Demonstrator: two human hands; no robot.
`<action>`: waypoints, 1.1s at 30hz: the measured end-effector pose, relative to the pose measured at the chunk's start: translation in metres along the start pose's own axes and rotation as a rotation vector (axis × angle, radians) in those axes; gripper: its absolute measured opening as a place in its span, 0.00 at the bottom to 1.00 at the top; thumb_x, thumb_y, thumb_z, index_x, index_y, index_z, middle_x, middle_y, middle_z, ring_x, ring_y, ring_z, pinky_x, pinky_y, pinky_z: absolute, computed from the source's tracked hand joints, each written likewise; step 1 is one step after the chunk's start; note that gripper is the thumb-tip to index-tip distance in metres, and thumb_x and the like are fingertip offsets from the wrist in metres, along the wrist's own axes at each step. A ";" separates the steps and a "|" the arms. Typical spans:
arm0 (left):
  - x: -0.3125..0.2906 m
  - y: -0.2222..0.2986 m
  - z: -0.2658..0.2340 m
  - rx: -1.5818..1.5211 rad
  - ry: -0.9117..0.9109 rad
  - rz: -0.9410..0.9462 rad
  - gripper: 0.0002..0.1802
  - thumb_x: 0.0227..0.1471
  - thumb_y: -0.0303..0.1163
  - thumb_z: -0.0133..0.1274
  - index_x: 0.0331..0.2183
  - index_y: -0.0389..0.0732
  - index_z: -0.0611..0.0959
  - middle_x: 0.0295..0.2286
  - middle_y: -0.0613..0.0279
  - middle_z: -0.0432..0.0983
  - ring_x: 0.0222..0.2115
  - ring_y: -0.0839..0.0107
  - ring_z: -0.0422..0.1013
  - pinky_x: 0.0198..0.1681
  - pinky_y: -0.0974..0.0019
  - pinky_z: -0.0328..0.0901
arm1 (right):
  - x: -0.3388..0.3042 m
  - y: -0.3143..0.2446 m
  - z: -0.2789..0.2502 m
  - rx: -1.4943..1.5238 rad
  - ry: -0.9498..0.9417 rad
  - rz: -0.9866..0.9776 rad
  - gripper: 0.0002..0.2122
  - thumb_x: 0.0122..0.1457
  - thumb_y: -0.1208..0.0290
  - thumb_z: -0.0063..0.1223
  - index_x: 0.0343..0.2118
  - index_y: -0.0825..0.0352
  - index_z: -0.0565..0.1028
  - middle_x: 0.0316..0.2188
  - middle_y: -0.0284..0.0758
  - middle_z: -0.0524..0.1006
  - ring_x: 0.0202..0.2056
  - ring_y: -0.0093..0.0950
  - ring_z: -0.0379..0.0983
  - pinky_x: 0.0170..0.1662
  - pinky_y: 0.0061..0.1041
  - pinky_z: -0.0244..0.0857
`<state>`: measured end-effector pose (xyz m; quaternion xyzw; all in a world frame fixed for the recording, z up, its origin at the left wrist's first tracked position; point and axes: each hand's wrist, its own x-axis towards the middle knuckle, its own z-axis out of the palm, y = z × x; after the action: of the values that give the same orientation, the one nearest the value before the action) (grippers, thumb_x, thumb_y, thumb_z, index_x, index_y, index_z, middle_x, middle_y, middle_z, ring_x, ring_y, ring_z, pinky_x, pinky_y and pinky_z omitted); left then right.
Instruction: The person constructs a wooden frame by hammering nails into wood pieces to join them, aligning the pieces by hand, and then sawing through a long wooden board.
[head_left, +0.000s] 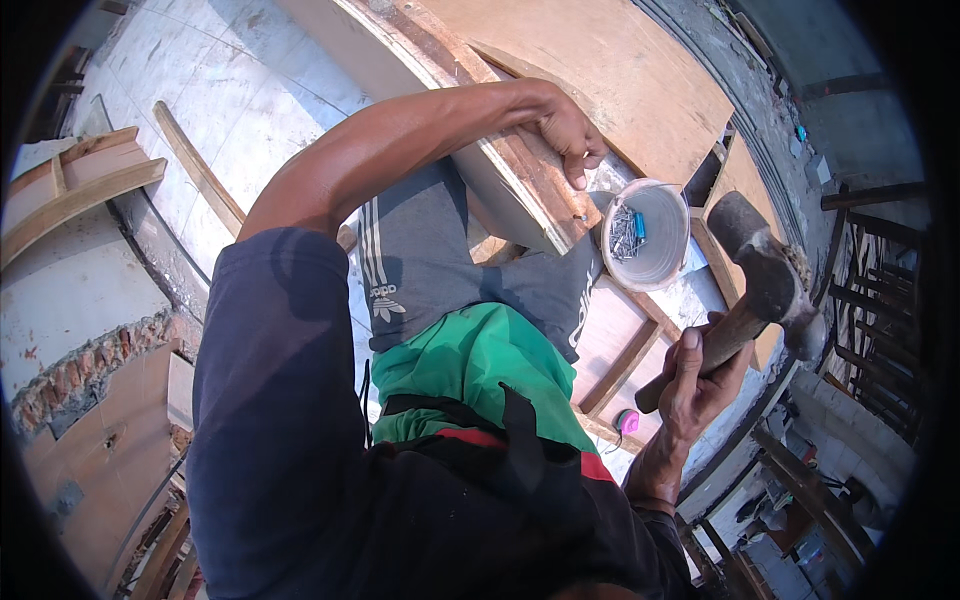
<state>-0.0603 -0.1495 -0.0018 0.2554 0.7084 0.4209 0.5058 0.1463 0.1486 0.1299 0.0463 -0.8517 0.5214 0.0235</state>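
My right hand point(708, 385) grips a hammer point(738, 335) by its wooden handle, raised at the right with the heavy metal head upward. My left hand point(568, 130) reaches across to the wooden panel frame point(545, 170); its fingers are curled down at the frame's edge, and what they hold, if anything, is hidden. A small dark nail-like spot point(580, 216) shows at the frame's near end. Just right of that end stands a pale bucket point(655, 275) with many loose nails point(624, 238) and a small turquoise object point(639, 222) inside.
A broad plywood sheet point(620, 70) lies beyond my left hand. Below the bucket are wooden battens point(625, 368) and a round pink object point(627, 420). Curved timber pieces point(195, 165) lie on the tiled floor at left, near broken brickwork point(90, 365). Stacked timber point(880, 300) stands far right.
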 end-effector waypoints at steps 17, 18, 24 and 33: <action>0.006 -0.004 0.000 0.042 0.005 -0.015 0.22 0.45 0.45 0.67 0.32 0.43 0.72 0.25 0.65 0.66 0.33 0.70 0.63 0.38 0.61 0.56 | 0.014 -0.027 0.011 0.102 0.267 -0.313 0.14 0.62 0.72 0.53 0.45 0.71 0.62 0.17 0.33 0.68 0.14 0.17 0.60 0.20 0.15 0.55; 0.008 -0.007 0.003 0.028 0.025 0.001 0.22 0.46 0.45 0.66 0.32 0.44 0.72 0.27 0.64 0.68 0.35 0.67 0.63 0.38 0.59 0.55 | 0.014 -0.034 0.013 0.198 0.296 -0.361 0.13 0.62 0.72 0.52 0.44 0.70 0.62 0.17 0.33 0.68 0.14 0.16 0.61 0.20 0.15 0.57; 0.007 0.006 0.002 0.029 0.001 0.012 0.22 0.45 0.45 0.67 0.29 0.45 0.71 0.24 0.68 0.64 0.33 0.68 0.60 0.37 0.58 0.54 | 0.000 0.041 0.040 -0.413 -0.242 -0.173 0.13 0.63 0.71 0.52 0.45 0.70 0.64 0.19 0.38 0.69 0.18 0.29 0.63 0.25 0.29 0.61; 0.007 -0.003 0.008 -0.016 0.008 -0.009 0.20 0.47 0.40 0.66 0.28 0.44 0.70 0.23 0.68 0.64 0.28 0.72 0.59 0.33 0.64 0.54 | 0.023 -0.036 0.011 0.275 0.155 -0.492 0.11 0.66 0.72 0.47 0.46 0.72 0.63 0.20 0.33 0.68 0.15 0.16 0.60 0.16 0.14 0.55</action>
<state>-0.0551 -0.1432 -0.0090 0.2464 0.7083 0.4250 0.5069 0.1271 0.1211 0.1588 0.2145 -0.7318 0.6126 0.2078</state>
